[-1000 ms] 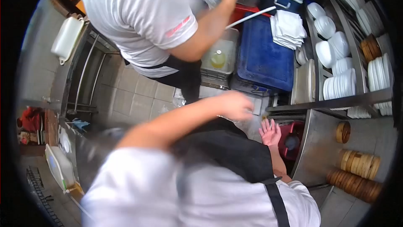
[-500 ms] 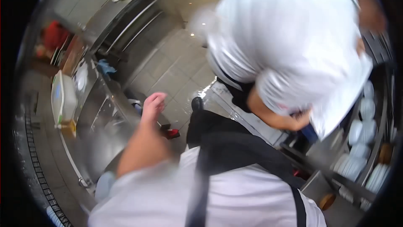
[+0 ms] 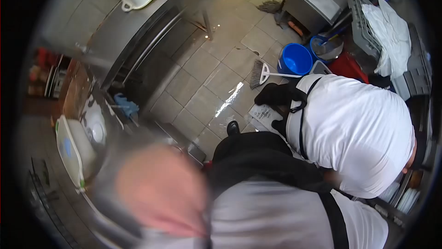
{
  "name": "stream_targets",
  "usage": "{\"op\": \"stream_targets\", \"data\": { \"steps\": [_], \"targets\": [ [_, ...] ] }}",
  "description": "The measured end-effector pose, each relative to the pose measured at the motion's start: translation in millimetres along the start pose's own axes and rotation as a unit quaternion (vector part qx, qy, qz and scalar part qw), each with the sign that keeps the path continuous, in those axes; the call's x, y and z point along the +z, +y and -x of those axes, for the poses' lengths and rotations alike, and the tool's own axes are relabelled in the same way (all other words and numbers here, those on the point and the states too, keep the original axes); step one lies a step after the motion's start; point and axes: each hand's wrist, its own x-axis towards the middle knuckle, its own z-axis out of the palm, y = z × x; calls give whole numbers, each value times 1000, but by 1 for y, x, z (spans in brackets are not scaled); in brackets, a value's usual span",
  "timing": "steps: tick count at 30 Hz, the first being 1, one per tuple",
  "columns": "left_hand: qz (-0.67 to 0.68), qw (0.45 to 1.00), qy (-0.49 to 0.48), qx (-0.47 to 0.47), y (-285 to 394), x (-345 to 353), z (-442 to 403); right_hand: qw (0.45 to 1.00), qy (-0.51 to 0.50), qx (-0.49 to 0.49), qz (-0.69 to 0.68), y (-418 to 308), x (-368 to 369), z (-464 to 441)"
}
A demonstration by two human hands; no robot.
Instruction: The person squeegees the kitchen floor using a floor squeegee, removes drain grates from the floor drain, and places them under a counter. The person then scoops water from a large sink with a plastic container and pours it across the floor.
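My left hand and forearm (image 3: 161, 184) are raised close to the camera at the lower middle left. They are badly smeared by motion, so the fingers cannot be made out, nor whether anything is held. Beyond them, at the left, runs a steel counter with a white lidded tub (image 3: 76, 152) on it. A blue cloth (image 3: 125, 105) hangs near the counter's far edge. My right hand is out of the picture. On my right, a co-worker in a white shirt (image 3: 354, 129) bends low toward shelves of dishes; that person's hands are hidden.
Wet floor tiles (image 3: 202, 99) stretch ahead. A broom head (image 3: 259, 74) lies beside a blue bucket (image 3: 294, 59). A steel sink (image 3: 315, 0) stands at the back, with grey crates (image 3: 366, 23) and a white plastic bag (image 3: 389, 37) right of it. Stacked plates (image 3: 408, 199) sit lower right.
My left hand has drawn back from over the floor toward my body and the camera. The co-worker has bent down and shifted right, uncovering the buckets, broom and sink.
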Motion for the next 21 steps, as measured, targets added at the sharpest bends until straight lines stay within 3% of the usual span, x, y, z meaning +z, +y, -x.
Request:
{"op": "stream_targets", "data": {
  "steps": [2,7,9,11,14,15,18,20,21],
  "targets": [
    [7,1000,16,6,3,-22,-3,1000,2,14,8,-11,11,0],
    [71,994,-81,-29,-12,-85,-3,996,1,89,-7,-12,40,-2],
    [56,996,-35,59,-21,-114,-8,992,-8,128,-17,-9,58,-5],
    [48,995,-88,3,-17,-154,9,985,-31,169,-22,-7,82,-13],
    [-38,998,-14,-55,-12,-208,3,975,-81,207,-28,-19,115,-32],
    [-26,998,-37,-49,-19,-222,3,971,-95,215,-37,-27,129,-38],
    [-51,991,62,-106,-37,-270,-1,968,-177,177,19,-58,151,-78],
    [-69,977,125,-160,-53,-315,-12,958,-244,64,137,-85,155,-121],
    [116,981,53,-145,-83,-347,-22,946,-264,6,188,-98,157,-139]
  ]
}}
